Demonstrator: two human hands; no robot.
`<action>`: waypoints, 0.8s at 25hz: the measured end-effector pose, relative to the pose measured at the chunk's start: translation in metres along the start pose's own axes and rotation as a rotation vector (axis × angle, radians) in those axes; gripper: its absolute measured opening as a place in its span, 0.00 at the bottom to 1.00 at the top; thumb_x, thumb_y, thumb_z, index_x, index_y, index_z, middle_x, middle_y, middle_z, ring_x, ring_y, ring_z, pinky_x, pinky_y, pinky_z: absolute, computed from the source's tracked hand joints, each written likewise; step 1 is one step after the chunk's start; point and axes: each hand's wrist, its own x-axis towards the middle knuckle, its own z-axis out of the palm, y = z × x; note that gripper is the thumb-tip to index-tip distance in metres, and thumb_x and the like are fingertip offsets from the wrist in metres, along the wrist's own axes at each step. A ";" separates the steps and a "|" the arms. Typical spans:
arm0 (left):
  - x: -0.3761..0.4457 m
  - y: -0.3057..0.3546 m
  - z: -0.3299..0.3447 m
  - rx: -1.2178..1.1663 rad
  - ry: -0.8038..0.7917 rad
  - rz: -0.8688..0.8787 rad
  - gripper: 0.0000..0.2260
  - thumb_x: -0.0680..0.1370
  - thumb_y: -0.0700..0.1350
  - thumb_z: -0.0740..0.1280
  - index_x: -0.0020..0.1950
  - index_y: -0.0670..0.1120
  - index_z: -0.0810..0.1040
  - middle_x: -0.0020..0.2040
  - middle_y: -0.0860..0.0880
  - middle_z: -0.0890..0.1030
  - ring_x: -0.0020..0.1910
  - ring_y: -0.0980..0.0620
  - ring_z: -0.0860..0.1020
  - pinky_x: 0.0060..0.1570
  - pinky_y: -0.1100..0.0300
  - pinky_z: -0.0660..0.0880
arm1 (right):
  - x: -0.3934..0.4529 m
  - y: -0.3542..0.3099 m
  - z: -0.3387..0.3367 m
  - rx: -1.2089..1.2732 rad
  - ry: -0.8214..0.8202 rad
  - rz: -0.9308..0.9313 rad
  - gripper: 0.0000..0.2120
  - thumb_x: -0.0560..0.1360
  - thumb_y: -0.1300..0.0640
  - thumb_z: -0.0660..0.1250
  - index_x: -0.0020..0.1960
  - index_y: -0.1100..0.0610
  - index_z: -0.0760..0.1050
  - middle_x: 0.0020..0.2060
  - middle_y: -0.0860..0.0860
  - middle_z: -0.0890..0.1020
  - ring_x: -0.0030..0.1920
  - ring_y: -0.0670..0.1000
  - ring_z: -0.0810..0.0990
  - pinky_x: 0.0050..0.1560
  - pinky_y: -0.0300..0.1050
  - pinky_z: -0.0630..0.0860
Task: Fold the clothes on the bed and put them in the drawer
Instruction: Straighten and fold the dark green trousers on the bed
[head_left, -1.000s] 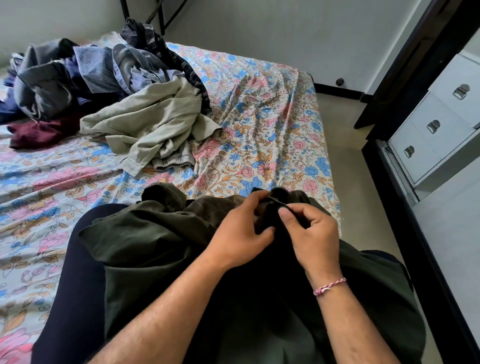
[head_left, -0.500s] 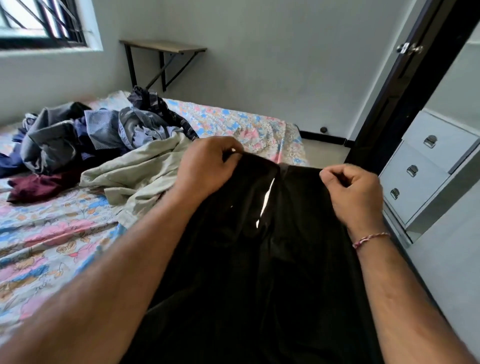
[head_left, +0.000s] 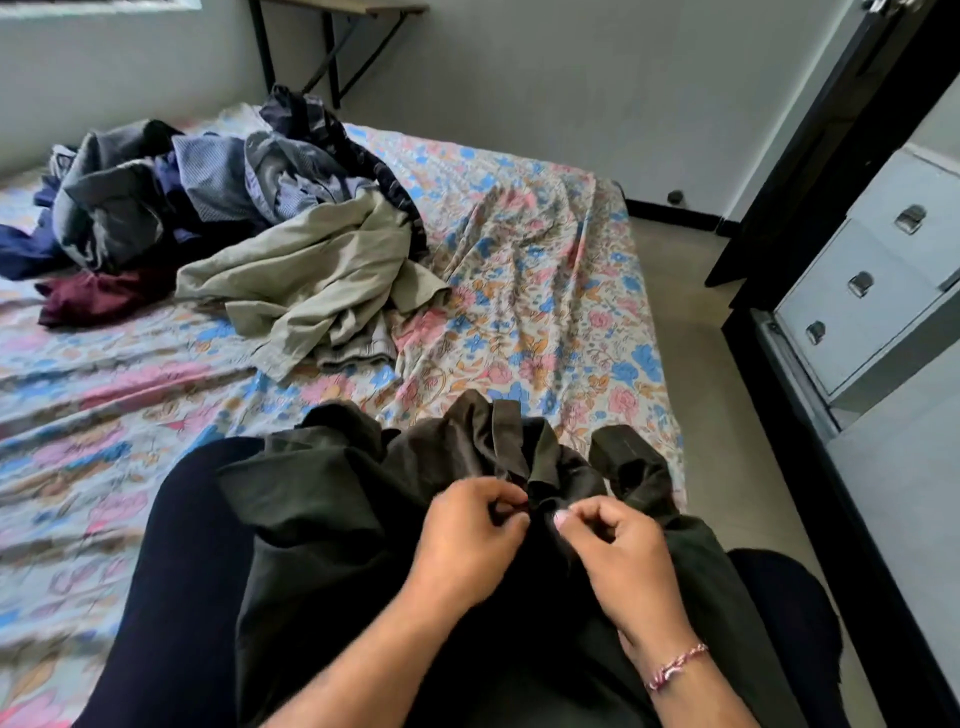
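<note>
A dark olive garment (head_left: 332, 499) lies bunched across my lap at the near edge of the bed (head_left: 545, 322). My left hand (head_left: 467, 540) pinches a fold of it near its middle. Right beside it, my right hand (head_left: 618, 556) pinches the same cloth, thumb and fingers curled; a pink thread band circles that wrist. A heap of unfolded clothes sits on the far left of the bed: a beige garment (head_left: 311, 291), grey and blue shirts (head_left: 218, 182), a maroon piece (head_left: 98, 296). The grey drawer unit (head_left: 872, 301) stands at the right, drawers closed.
The bed carries a floral sheet. A black door frame (head_left: 810, 171) rises between bed and drawers. A narrow strip of floor (head_left: 696, 332) runs along the bed's right side. A wall shelf on black brackets (head_left: 332, 31) hangs at the back.
Half a second ago both hands held the dark garment up and spread in front of me. They have come down and together, and the garment lies bunched on my lap.
</note>
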 end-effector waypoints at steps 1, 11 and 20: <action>0.006 0.000 -0.004 0.251 0.002 0.107 0.06 0.78 0.47 0.71 0.54 0.56 0.84 0.48 0.57 0.83 0.49 0.54 0.82 0.49 0.60 0.78 | 0.001 0.000 0.000 0.082 0.043 0.037 0.07 0.76 0.57 0.76 0.39 0.54 0.83 0.36 0.49 0.85 0.39 0.48 0.82 0.43 0.41 0.78; 0.008 0.017 -0.039 0.144 0.158 0.075 0.09 0.76 0.46 0.67 0.45 0.60 0.84 0.43 0.61 0.84 0.42 0.59 0.80 0.45 0.51 0.80 | 0.005 0.001 -0.015 0.600 0.259 0.135 0.14 0.78 0.64 0.66 0.35 0.56 0.74 0.33 0.52 0.72 0.40 0.53 0.69 0.46 0.50 0.70; 0.124 0.087 -0.085 0.786 -0.273 0.279 0.09 0.81 0.55 0.69 0.47 0.52 0.83 0.40 0.54 0.81 0.44 0.50 0.80 0.44 0.55 0.76 | 0.107 -0.085 -0.051 0.358 0.131 0.006 0.10 0.74 0.54 0.70 0.41 0.62 0.76 0.35 0.56 0.74 0.38 0.52 0.73 0.40 0.49 0.70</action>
